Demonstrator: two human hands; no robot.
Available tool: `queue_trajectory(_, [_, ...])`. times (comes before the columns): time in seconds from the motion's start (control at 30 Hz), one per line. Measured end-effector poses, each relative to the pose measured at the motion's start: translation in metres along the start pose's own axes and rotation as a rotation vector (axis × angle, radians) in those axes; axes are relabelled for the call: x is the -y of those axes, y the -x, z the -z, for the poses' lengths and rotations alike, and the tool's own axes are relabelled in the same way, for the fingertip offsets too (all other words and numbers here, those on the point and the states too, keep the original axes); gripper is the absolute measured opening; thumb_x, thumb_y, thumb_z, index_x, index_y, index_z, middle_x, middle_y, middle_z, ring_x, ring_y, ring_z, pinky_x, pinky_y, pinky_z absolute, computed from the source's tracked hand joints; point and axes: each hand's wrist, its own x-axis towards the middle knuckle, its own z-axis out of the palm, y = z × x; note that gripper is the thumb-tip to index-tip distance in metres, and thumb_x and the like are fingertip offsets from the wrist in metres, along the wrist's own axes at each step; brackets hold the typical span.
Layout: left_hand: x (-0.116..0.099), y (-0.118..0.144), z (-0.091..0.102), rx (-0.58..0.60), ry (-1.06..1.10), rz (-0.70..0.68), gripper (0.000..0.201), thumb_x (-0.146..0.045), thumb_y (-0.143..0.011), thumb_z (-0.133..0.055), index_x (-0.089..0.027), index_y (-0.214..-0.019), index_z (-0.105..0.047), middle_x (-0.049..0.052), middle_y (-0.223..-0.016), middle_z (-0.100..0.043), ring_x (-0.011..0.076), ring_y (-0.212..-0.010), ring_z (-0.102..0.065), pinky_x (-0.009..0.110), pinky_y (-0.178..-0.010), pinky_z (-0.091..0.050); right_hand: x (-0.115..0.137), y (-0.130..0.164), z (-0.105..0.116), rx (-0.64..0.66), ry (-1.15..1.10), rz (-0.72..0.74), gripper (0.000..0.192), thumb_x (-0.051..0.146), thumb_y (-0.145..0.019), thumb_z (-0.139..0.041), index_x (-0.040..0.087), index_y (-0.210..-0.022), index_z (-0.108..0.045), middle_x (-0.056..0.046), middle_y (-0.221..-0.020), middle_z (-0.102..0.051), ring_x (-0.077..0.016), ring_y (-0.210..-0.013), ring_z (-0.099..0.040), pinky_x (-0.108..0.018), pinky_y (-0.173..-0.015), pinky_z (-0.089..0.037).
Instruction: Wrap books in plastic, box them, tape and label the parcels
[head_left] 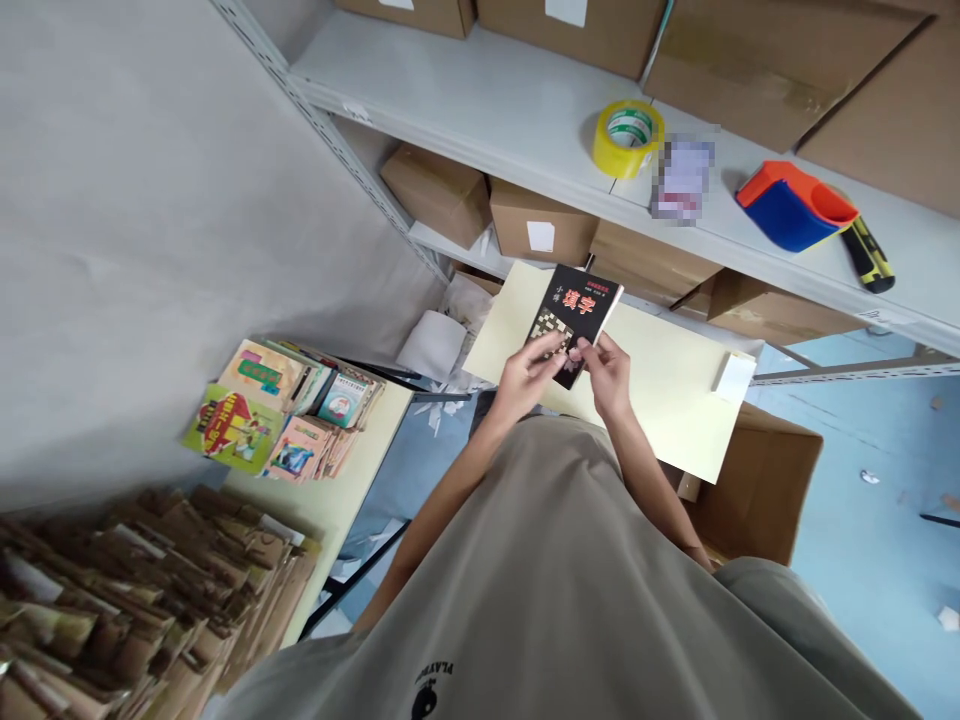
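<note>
Both hands hold the black book [574, 318] above the pale surface [667, 400]: left hand [525, 378] fingers at 7 o'clock, right hand [609, 375] fingers at 5 o'clock.

The pale table [660, 390] lies bare right of the book [574, 318], free up to a small white pad [735, 377] at its far-right edge. Beyond, shelf boxes [541, 226] block. Left, book stacks [285, 405] crowd the second table.

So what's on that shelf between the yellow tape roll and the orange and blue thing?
In the head view, a small blurred-out item lies between the yellow tape roll and the orange-and-blue tool.
</note>
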Motion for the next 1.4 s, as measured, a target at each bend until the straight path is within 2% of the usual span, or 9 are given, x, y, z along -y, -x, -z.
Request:
queue_trajectory(0.13, [0.005, -0.013, 0.043, -0.241, -0.018, 0.08, 0.09, -0.088, -0.083, -0.1, -0.021, -0.143, -0.087, 0.02, -0.165, -0.079, 0.0395, -0.155, -0.074, 0.051, -0.128, -0.065, 0.008, -0.007, 0.022, 0.121, -0.096, -0.114, 0.059, 0.081, -0.088, -0.098, 0.031, -0.118, -0.086, 0.003, -0.079, -0.071, -0.0185, -0.072, -0.066, -0.033, -0.07, -0.062])
queue_trajectory(0.27, [-0.003, -0.01, 0.061, 0.014, 0.191, 0.301, 0.082, -0.093, -0.084, -0.096, -0.018, -0.116, -0.092, 0.016, -0.122, -0.093, 0.0352, -0.123, -0.088, 0.046, -0.106, -0.074, 0.021, -0.005, 0.028, 0.23, -0.077, -0.177, 0.062, 0.084, -0.085, -0.1, 0.032, -0.115, -0.087, 0.001, -0.081, -0.072, -0.0191, -0.068, -0.06, -0.033, -0.063, -0.055])
queue_trajectory(0.37, [-0.015, -0.002, 0.056, 0.007, 0.237, 0.348, 0.075, -0.087, -0.08, -0.102, -0.018, -0.106, -0.093, 0.01, -0.105, -0.092, 0.0269, -0.097, -0.087, 0.038, -0.086, -0.073, 0.027, -0.006, 0.029, 0.27, -0.058, -0.169, 0.06, 0.083, -0.085, -0.1, 0.031, -0.111, -0.088, 0.001, -0.08, -0.071, -0.0194, -0.07, -0.061, -0.033, -0.063, -0.055])
queue_trajectory(0.6, [-0.022, 0.004, 0.045, -0.022, 0.172, 0.336, 0.063, -0.074, -0.071, -0.111, -0.018, -0.088, -0.089, 0.004, -0.086, -0.083, 0.0206, -0.085, -0.076, 0.031, -0.079, -0.064, 0.014, -0.014, 0.039, 0.306, 0.069, -0.134, 0.066, 0.084, -0.095, -0.092, 0.03, -0.133, -0.091, -0.001, -0.089, -0.08, -0.0223, -0.084, -0.076, -0.036, -0.076, -0.068])
queue_trajectory(0.8, [-0.013, 0.01, 0.015, -0.176, 0.033, 0.199, 0.058, -0.073, -0.081, -0.104, -0.017, -0.091, -0.092, 0.005, -0.089, -0.087, 0.0214, -0.085, -0.077, 0.032, -0.081, -0.063, 0.001, 0.002, 0.005, 0.024, 0.237, 0.036, 0.091, 0.091, -0.094, -0.086, 0.03, -0.16, -0.081, -0.013, -0.16, -0.082, -0.0389, -0.153, -0.075, -0.058, -0.124, -0.069])
queue_trajectory(0.93, [-0.016, 0.021, -0.004, -0.062, -0.025, 0.096, 0.058, -0.071, -0.091, -0.1, -0.022, -0.121, -0.096, 0.011, -0.126, -0.094, 0.0311, -0.114, -0.088, 0.044, -0.106, -0.072, 0.008, 0.014, -0.016, 0.06, 0.228, 0.023, 0.07, 0.082, -0.093, -0.093, 0.029, -0.138, -0.089, -0.008, -0.131, -0.09, -0.0355, -0.131, -0.083, -0.049, -0.114, -0.073])
queue_trajectory(1.1, [-0.022, 0.013, 0.027, -0.126, -0.028, 0.026, 0.076, -0.081, -0.095, -0.095, -0.029, -0.149, -0.086, 0.013, -0.159, -0.084, 0.0359, -0.158, -0.074, 0.053, -0.137, -0.06, 0.02, 0.001, 0.001, 0.024, 0.104, 0.021, 0.056, 0.082, -0.096, -0.091, 0.027, -0.105, -0.087, -0.004, -0.102, -0.086, -0.0301, -0.105, -0.08, -0.046, -0.097, -0.072])
queue_trajectory(1.27, [-0.02, 0.004, 0.049, 0.057, 0.264, 0.245, 0.071, -0.089, -0.097, -0.088, -0.022, -0.122, -0.091, 0.013, -0.126, -0.094, 0.0361, -0.122, -0.091, 0.054, -0.116, -0.074, 0.019, -0.001, 0.007, 0.098, -0.053, -0.085, 0.056, 0.08, -0.088, -0.1, 0.028, -0.107, -0.089, -0.005, -0.109, -0.088, -0.0264, -0.097, -0.08, -0.044, -0.092, -0.072])
queue_trajectory(1.4, [-0.014, 0.007, 0.042, -0.037, 0.268, 0.252, 0.063, -0.083, -0.094, -0.095, -0.022, -0.109, -0.09, 0.009, -0.111, -0.093, 0.0274, -0.103, -0.091, 0.046, -0.105, -0.076, 0.014, -0.003, 0.007, 0.1, -0.035, -0.108, 0.058, 0.08, -0.087, -0.101, 0.027, -0.107, -0.09, -0.005, -0.109, -0.09, -0.0283, -0.101, -0.084, -0.047, -0.098, -0.074])
